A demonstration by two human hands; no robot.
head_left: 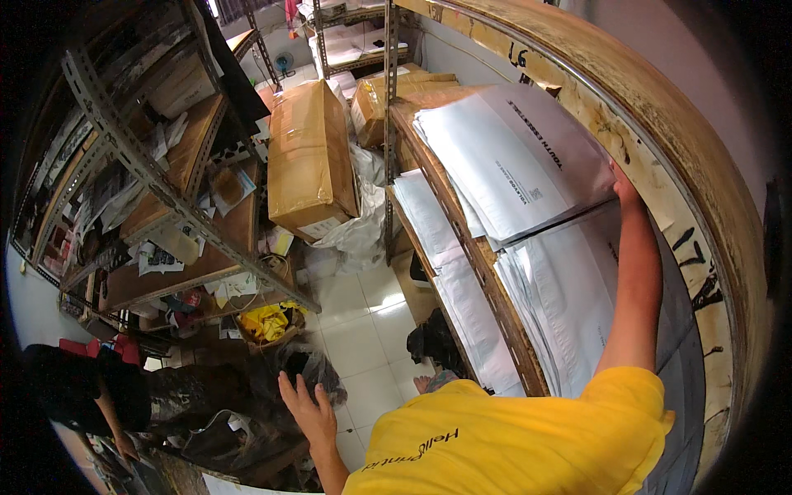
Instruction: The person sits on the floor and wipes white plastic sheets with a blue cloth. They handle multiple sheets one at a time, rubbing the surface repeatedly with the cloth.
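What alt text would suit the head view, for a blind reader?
A person's right hand is at the right edge of a stack of whitish flat packages on a wooden shelf, while the open left hand holds nothing. A large cardboard box stands ahead, with a cluttered metal rack to the left.

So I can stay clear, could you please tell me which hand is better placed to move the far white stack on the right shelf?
Probably the right hand: it is at the edge of the stack, while the left hand is open, away from the shelf.
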